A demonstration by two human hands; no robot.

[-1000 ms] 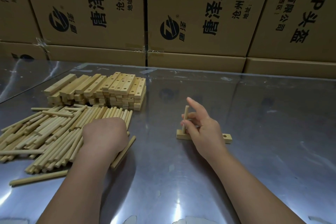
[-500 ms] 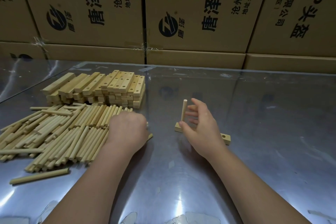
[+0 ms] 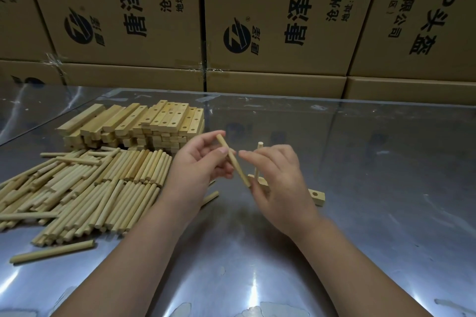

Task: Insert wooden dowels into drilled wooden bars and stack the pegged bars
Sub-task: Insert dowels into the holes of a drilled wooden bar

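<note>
My left hand [image 3: 198,162] holds a wooden dowel [image 3: 233,159] tilted in the air, thumb and fingers curled round its upper half. My right hand [image 3: 275,177] is beside it with relaxed fingers, its fingertips close to the dowel's middle; whether they touch it I cannot tell. Behind the right hand a drilled wooden bar [image 3: 315,195] lies on the steel table with one dowel [image 3: 259,148] standing upright in its left end and an empty hole at its right end. A heap of loose dowels [image 3: 85,188] lies at the left, with a stack of drilled bars [image 3: 144,123] behind it.
Printed cardboard boxes [image 3: 283,20] form a wall along the table's [image 3: 386,188] far edge. One stray dowel [image 3: 51,252] lies near the front left, another [image 3: 211,197] under my left wrist. Bare steel stretches to the right of the bar.
My left hand has lifted a dowel out of the heap and carried it right toward the bar. My right hand has let go of the upright dowel and moved toward the new one.
</note>
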